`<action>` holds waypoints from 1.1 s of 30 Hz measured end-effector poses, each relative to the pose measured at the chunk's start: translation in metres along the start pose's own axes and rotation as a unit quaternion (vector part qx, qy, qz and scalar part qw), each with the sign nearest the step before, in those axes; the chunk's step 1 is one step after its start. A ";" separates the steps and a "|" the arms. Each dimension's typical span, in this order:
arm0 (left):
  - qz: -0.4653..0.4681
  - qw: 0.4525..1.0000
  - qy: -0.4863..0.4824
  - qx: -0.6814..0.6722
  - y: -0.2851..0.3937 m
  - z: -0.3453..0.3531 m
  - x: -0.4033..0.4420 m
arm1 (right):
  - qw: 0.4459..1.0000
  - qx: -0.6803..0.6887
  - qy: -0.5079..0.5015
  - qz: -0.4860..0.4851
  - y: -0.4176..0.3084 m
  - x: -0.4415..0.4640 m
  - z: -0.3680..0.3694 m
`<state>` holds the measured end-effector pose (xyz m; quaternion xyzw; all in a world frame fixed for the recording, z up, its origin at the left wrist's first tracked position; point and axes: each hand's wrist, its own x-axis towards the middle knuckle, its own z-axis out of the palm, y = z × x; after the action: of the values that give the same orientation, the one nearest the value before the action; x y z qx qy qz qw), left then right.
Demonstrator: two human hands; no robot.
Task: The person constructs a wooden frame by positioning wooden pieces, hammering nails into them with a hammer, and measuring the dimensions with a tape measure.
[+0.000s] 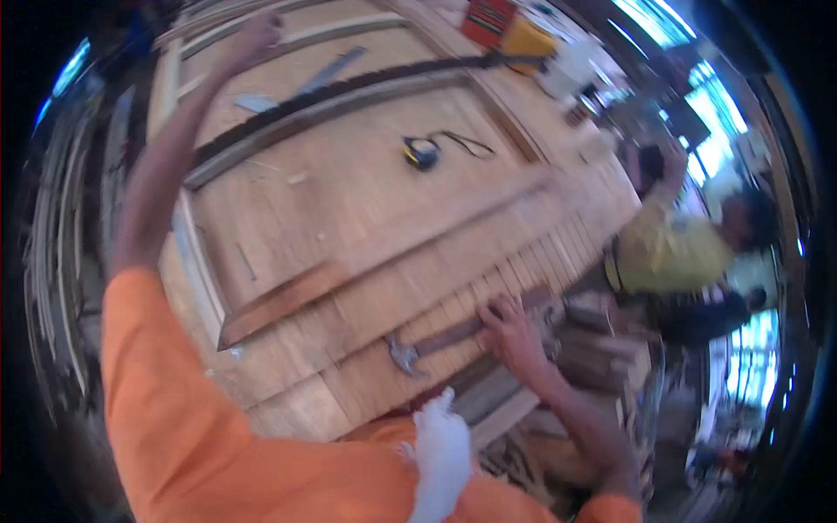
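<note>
My right hand [514, 336] is closed over the wooden handle of a claw hammer [443, 338], which lies along the near side of the workbench with its metal head to the left. Far off at the upper left, my left arm stretches over a wooden frame [392, 235]. My left hand [260, 37] looks curled near the frame's far rails; blur hides whether anything is in it. A tape measure [420, 152] with a black strap lies inside the frame. Beyond the dark crosspiece rests a metal square [327, 74].
Red [488, 21] and yellow containers [527, 44] stand at the far right corner. Wood offcuts [593, 362] are piled beside the bench at lower right. A person in a yellow shirt [676, 248] is at the right. Long timber strips [65, 244] lie at far left.
</note>
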<state>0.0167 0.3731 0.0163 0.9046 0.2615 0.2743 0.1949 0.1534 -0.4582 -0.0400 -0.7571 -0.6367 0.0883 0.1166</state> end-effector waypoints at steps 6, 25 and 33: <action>0.094 0.989 0.102 0.042 0.217 -0.189 -0.245 | 0.979 0.179 -0.041 0.090 -0.078 0.024 -0.048; -0.432 0.788 0.320 -0.299 0.264 -0.234 -0.847 | 0.605 0.651 -0.422 -0.182 -0.504 0.029 -0.021; -0.390 0.766 0.292 -0.420 0.254 -0.177 -0.800 | 0.657 0.694 -0.214 -0.203 -0.544 0.008 -0.055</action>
<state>-0.5661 -0.2540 -0.0363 0.4290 0.4943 0.5080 0.5601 -0.3426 -0.3658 0.1699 -0.2681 -0.5358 0.6383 0.4834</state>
